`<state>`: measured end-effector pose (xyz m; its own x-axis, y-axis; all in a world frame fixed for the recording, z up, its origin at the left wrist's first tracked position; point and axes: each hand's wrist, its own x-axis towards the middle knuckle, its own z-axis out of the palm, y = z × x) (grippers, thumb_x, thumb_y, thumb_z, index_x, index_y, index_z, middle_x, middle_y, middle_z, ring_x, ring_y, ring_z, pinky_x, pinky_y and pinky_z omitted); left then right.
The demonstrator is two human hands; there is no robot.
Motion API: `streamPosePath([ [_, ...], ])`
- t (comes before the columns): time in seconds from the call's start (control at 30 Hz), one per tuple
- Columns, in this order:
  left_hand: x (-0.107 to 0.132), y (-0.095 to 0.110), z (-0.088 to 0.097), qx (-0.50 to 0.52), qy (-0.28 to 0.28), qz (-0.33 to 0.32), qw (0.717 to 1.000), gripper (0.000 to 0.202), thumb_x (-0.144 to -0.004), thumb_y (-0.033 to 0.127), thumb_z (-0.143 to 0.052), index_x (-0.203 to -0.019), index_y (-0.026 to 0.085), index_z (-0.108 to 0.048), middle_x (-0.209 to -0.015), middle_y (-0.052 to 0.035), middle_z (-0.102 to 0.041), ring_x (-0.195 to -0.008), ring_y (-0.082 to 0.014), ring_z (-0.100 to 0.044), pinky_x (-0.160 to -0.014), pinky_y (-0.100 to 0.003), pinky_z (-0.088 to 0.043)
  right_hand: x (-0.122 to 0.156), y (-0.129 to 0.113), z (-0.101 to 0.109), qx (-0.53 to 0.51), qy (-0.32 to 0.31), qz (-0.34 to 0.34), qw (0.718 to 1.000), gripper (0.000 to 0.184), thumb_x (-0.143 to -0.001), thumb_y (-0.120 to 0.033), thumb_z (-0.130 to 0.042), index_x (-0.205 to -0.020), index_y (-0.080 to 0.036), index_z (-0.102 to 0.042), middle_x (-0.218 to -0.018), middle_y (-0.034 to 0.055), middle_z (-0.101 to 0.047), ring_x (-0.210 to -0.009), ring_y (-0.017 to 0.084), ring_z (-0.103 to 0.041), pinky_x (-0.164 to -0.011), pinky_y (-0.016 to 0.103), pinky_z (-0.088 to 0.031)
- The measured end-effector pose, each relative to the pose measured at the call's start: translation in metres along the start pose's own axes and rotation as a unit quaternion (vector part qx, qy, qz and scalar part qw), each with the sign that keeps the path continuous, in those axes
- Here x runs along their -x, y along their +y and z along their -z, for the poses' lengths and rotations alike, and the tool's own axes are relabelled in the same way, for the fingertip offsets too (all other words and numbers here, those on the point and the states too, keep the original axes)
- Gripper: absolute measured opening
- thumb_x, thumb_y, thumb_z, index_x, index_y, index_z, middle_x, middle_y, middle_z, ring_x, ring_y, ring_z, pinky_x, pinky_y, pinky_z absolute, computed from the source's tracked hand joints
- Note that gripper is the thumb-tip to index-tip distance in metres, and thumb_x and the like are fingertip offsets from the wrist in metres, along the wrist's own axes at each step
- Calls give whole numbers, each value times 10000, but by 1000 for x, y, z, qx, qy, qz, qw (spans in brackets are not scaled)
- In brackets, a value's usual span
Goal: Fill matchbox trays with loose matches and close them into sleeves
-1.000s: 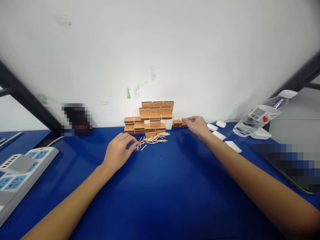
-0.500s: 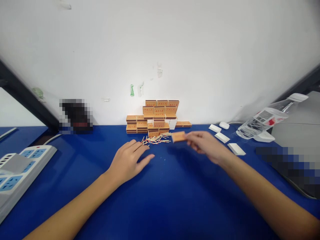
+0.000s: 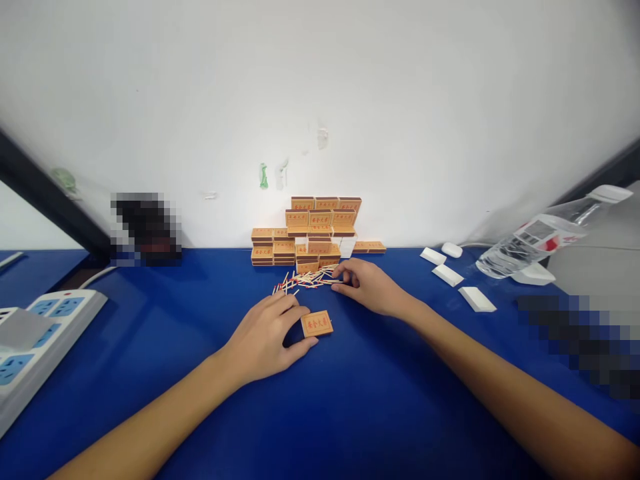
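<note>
My left hand (image 3: 267, 337) lies low over the blue table, its thumb and index finger closed on the left end of an orange matchbox (image 3: 317, 324). The matchbox lies label side up. At the right end of a loose heap of red-tipped matches (image 3: 307, 280) is my right hand (image 3: 367, 285). Its thumb and index finger are slightly apart around the match ends, with no firm hold to be seen. Behind the heap rises a stepped stack of matchboxes (image 3: 320, 219) against the wall, with white pieces (image 3: 349, 247) among them.
Several white pieces (image 3: 477, 299) lie to the right, near a tilted clear plastic bottle (image 3: 530, 237). A power strip (image 3: 60, 313) stands at the left edge. Two blurred dark shapes are at the left back and the right. The white wall (image 3: 400, 120) closes off the back.
The matchbox has passed from my right hand to my left and now sits nearer to me. My right hand has moved left to the matches.
</note>
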<state>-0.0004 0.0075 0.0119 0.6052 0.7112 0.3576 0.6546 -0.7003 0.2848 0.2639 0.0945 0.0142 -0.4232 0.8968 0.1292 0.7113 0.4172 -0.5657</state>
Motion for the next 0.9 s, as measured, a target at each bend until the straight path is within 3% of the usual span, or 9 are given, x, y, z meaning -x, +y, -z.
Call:
streamPosePath([
  [0.1, 0, 0, 0, -4, 1, 2, 1000, 353, -953, 411, -708, -1186, 146, -691, -1036, -96, -686, -955, -271, -647, -894, -484, -576, 1, 3, -1, 13, -22, 0, 1000, 151, -968, -322, -668, -884, -196, -677, -878, 32, -646, -730, 163, -550, -672, 305, -411],
  [0.33, 1, -2, -3, -7, 7, -14, 1000, 327, -952, 403, -712, -1164, 156, -682, -1051, -93, -686, -963, -267, -653, -894, -481, -580, 19, 3, 14, 51, -47, -5, 998, 190, -994, -374, -626, -939, -201, -681, -928, 61, -686, -761, 183, -592, -687, 318, -438],
  [0.47, 2, -4, -5, -19, 22, -23, 999, 329, -972, 403, -689, -1182, 151, -672, -1091, -99, -694, -987, -268, -655, -929, -500, -574, 23, 37, 59, 95, 0, -60, 994, 251, -978, -453, -617, -1011, -222, -709, -900, 56, -727, -786, 210, -639, -715, 333, -455],
  [0.57, 1, -4, -4, -29, 25, -23, 999, 313, -988, 398, -667, -1185, 155, -672, -1078, -94, -692, -967, -261, -644, -924, -492, -570, 32, 78, 104, 240, 87, -229, 939, 283, -932, -476, -636, -1016, -212, -692, -1023, 102, -747, -883, 261, -662, -735, 362, -451],
  [0.7, 1, -4, -1, -39, 30, -19, 999, 279, -1001, 370, -643, -1182, 159, -671, -1087, -90, -689, -979, -254, -625, -938, -474, -549, 51, 117, 139, 258, 36, -311, 914, 391, -855, -559, -711, -871, -169, -685, -1034, 217, -741, -902, 338, -665, -697, 407, -446],
  [0.83, -1, -4, 8, -69, 17, -17, 997, 242, -976, 347, -617, -1096, 146, -681, -1041, -100, -671, -934, -259, -577, -844, -448, -527, 60, 123, 142, 229, -46, -325, 916, 355, -843, -500, -749, -672, -202, -659, -821, 154, -749, -765, 285, -666, -684, 396, -447],
  [0.9, -3, -5, 16, -96, -2, -11, 995, 245, -935, 349, -621, -1052, 143, -683, -1002, -103, -651, -918, -271, -557, -822, -461, -507, 59, 115, 140, 221, -60, -309, 923, 307, -843, -462, -754, -699, -203, -675, -823, 134, -750, -780, 272, -666, -702, 387, -450],
])
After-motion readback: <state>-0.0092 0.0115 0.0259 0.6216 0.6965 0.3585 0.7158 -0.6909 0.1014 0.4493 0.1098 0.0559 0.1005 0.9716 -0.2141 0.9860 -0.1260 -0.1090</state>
